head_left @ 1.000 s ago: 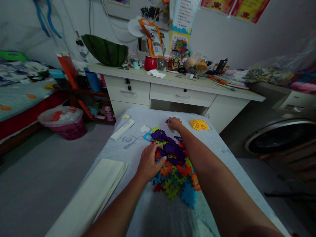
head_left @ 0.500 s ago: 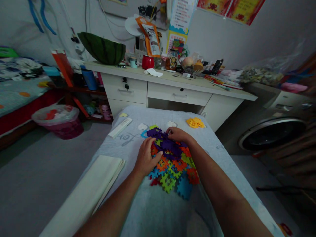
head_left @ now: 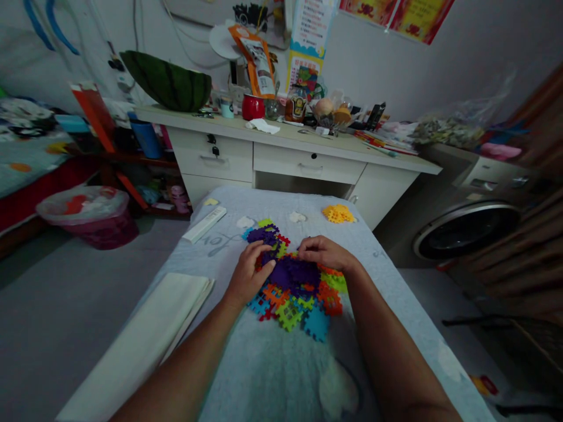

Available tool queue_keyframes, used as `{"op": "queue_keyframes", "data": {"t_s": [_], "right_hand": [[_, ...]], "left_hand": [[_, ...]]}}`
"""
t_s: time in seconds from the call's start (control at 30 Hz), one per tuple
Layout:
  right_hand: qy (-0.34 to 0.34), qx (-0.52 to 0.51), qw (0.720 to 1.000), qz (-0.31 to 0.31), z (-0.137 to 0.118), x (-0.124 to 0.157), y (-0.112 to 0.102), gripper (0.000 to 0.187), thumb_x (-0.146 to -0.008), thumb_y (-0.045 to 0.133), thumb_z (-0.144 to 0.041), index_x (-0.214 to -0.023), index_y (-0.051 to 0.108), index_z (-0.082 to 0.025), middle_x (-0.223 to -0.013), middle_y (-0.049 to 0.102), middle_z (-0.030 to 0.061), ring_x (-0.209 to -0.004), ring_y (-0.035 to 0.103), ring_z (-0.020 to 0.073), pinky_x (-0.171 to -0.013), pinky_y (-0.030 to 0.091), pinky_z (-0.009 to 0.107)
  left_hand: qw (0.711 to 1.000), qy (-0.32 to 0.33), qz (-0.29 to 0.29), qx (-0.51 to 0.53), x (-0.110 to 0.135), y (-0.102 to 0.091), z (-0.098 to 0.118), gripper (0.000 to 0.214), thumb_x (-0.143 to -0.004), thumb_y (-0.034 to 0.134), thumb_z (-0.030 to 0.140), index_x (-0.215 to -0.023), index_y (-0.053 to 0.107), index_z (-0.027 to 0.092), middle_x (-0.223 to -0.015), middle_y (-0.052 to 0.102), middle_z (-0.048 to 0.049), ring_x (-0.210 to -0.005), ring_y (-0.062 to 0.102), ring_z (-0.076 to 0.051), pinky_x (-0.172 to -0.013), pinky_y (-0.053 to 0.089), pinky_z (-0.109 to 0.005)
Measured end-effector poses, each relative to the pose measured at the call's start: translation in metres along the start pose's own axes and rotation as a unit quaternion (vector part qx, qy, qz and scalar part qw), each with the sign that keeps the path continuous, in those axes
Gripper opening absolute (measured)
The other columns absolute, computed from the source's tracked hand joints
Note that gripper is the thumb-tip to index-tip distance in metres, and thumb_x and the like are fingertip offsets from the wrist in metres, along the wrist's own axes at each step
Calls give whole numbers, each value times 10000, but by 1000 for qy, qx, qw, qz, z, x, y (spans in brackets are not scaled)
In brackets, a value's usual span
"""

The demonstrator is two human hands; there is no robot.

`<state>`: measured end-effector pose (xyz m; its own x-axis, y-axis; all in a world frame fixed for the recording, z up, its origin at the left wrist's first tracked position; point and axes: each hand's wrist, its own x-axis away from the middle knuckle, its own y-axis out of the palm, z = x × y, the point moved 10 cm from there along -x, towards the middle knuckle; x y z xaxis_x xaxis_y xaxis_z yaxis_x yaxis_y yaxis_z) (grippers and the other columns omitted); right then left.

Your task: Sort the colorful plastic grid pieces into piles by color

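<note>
A pile of flat plastic interlocking tiles with toothed edges lies mid-table; purple tiles (head_left: pixel 290 276) are on top, with green tiles (head_left: pixel 289 315), orange tiles (head_left: pixel 331 298) and a blue tile (head_left: pixel 316 323) around and under them. My left hand (head_left: pixel 247 274) rests at the pile's left side, thumb and fingers apart, touching the purple tiles. Over the upper right of the pile is my right hand (head_left: pixel 328 255), its fingers bent in toward the thumb. What lies between those fingertips is hidden. Yellow tiles (head_left: pixel 338 213) sit in a separate group at the far right.
A white box (head_left: pixel 204 224) lies at the table's far left, and a folded pale cloth (head_left: pixel 145 340) along the left edge. Beyond the table stands a white desk (head_left: pixel 211 138) bearing a watermelon-like object (head_left: pixel 169 82) and a red pot (head_left: pixel 253 108). A washing machine (head_left: pixel 461 217) is at right.
My right hand has moved nearer along the pile, uncovering red and green tiles between the purple ones. The purple tiles have shifted. The camera view has turned slightly right.
</note>
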<state>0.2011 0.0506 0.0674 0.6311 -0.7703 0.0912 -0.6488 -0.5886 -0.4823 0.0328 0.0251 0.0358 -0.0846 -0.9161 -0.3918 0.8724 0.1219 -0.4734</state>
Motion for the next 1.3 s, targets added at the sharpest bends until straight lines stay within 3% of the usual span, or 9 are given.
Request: {"op": "queue_keyframes", "data": {"t_s": [0.13, 0.2, 0.27, 0.37, 0.57, 0.87, 1.0, 1.13, 1.3], "right_hand": [[76, 124, 980, 138, 35, 17, -52, 240, -825, 594, -387, -824, 652, -154, -805, 633, 39, -757, 578, 162, -727, 462, 284], [128, 221, 948, 189, 51, 26, -72, 292, -788, 660, -369, -982, 666, -152, -980, 648, 87, -879, 599, 197, -800, 470, 313], [176, 273, 928, 180, 68, 30, -75, 522, -735, 739, -382, -1197, 615, -173, -1161, 617, 131, -1015, 594, 242, -883, 463, 354], [194, 288, 928, 137, 80, 26, -62, 736, -717, 770, -418, -1367, 503, -201, -1259, 582, 153, -1126, 569, 282, -961, 438, 399], [116, 226, 959, 127, 61, 11, -41, 621, -730, 732, -289, -1311, 544, -175, -1225, 595, 116, -1088, 570, 231, -982, 430, 384], [-26, 48, 996, 67, 0, 5, -10, 303, -767, 587, -180, -1063, 657, -181, -1009, 656, 30, -820, 572, 140, -777, 474, 279], [-70, 45, 996, -32, -22, 7, 13, 137, -813, 625, -267, -890, 680, -168, -900, 658, 26, -830, 589, 149, -766, 464, 265], [-92, 102, 985, -105, -35, 11, 34, 167, -860, 627, -305, -872, 701, -155, -851, 652, 33, -825, 590, 153, -797, 463, 281], [-94, 297, 948, -68, -47, 8, 46, 215, -785, 734, -278, -988, 740, -204, -1163, 595, 88, -1116, 517, 234, -993, 385, 395]], "left_hand": [[999, 20, -4, -34, 2, 1, 10, 340, -853, 570, 412, -1131, 644, 230, -1352, 511, -101, -1287, 473, -284, -1115, 360, -515], [997, 39, -15, -57, 4, 4, 16, 391, -830, 604, 461, -1148, 643, 236, -1372, 492, -108, -1306, 448, -304, -1113, 353, -530], [994, 60, -43, -80, 6, 12, 22, 471, -781, 656, 517, -1160, 642, 239, -1383, 481, -115, -1325, 420, -329, -1119, 335, -550], [988, 77, -90, -97, 10, 23, 26, 586, -707, 715, 569, -1182, 628, 236, -1387, 482, -126, -1317, 431, -348, -1109, 347, -555], [991, 56, -111, -54, 10, 26, 25, 437, -707, 743, 494, -1017, 628, 208, -1349, 508, -119, -1230, 533, -298, -1027, 459, -449], [1000, 19, -6, -15, -2, -2, 14, 211, -807, 616, 404, -795, 602, 194, -1142, 608, -92, -1073, 602, -241, -969, 487, -403], [997, -16, 72, -20, -3, -21, 1, 236, -834, 570, 403, -888, 644, 185, -1115, 617, -84, -1075, 598, -238, -994, 476, -394], [989, -39, 138, -35, -2, -33, -10, 274, -861, 534, 409, -970, 641, 181, -1156, 598, -94, -1139, 569, -244, -1059, 430, -412], [980, -47, 178, -76, 1, -40, -13, 308, -916, 453, 395, -1071, 629, 195, -1269, 552, -109, -1240, 498, -263, -1112, 367, -461]]}}
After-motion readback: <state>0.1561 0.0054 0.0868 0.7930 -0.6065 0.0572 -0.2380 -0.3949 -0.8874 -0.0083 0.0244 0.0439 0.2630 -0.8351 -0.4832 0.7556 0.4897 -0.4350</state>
